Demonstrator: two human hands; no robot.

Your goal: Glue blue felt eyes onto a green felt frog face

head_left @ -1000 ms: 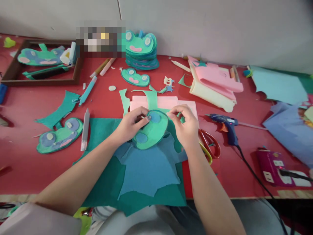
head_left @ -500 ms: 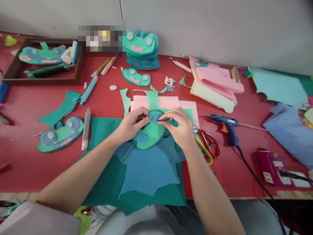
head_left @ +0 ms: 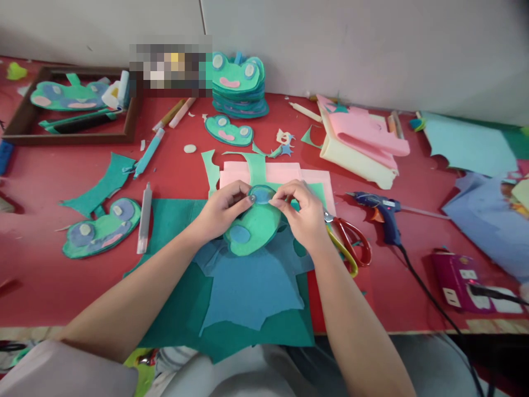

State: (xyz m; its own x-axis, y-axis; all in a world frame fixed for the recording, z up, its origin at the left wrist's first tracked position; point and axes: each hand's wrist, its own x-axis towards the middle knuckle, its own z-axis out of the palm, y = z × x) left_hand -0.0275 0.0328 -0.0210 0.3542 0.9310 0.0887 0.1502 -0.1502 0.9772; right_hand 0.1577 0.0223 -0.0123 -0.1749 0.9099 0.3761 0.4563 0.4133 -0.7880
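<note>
A green felt frog head [head_left: 258, 223] is held over blue felt [head_left: 252, 286], with a blue circle [head_left: 240, 234] at its lower left and another blue circle [head_left: 262, 195] at its upper end. My left hand [head_left: 229, 207] pinches the frog head's upper left edge, its thumb beside the upper circle. My right hand [head_left: 300, 209] has thumb and forefinger pinched together at that circle's right edge. Whatever is between those right fingertips is too small to make out. Beneath the blue felt lies a dark green sheet [head_left: 177, 309].
Scissors [head_left: 351, 242] lie right of my right hand, then a glue gun [head_left: 382, 209] and a purple power box [head_left: 467, 281]. Finished frog faces [head_left: 237, 82] are stacked at the back. Left are a marker tube [head_left: 144, 220], another frog face [head_left: 101, 229] and a wooden frame [head_left: 70, 138].
My right fingertips have shifted slightly right along the upper blue circle, showing more of it. The frog head has tilted a little. My left hand keeps its grip.
</note>
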